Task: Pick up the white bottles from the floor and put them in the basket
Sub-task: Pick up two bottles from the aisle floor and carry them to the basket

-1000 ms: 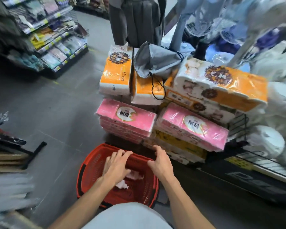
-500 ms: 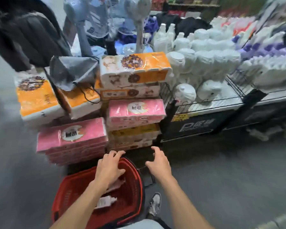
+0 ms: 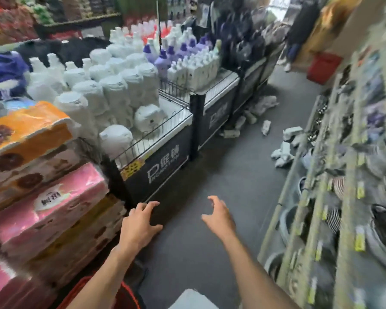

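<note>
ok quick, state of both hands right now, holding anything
Left hand: open, fingers loosely spread, holding nothing.
Right hand: open, fingers loosely spread, holding nothing.

Only a strip of the basket (image 3: pixel 133 296) rim showed, cut by the bottom edge and partly behind my left arm (image 3: pixel 103 275); I could not see inside it. The bottles (image 3: pixel 266 127) on the floor lay far off and smeared, so I could not count them or read a label. The rack (image 3: pixel 348 175) on my right was a blur, its goods past telling. The packs (image 3: pixel 45 201) ran off the left edge. The top edge cut off a person (image 3: pixel 299 30) at the aisle's end.
</note>
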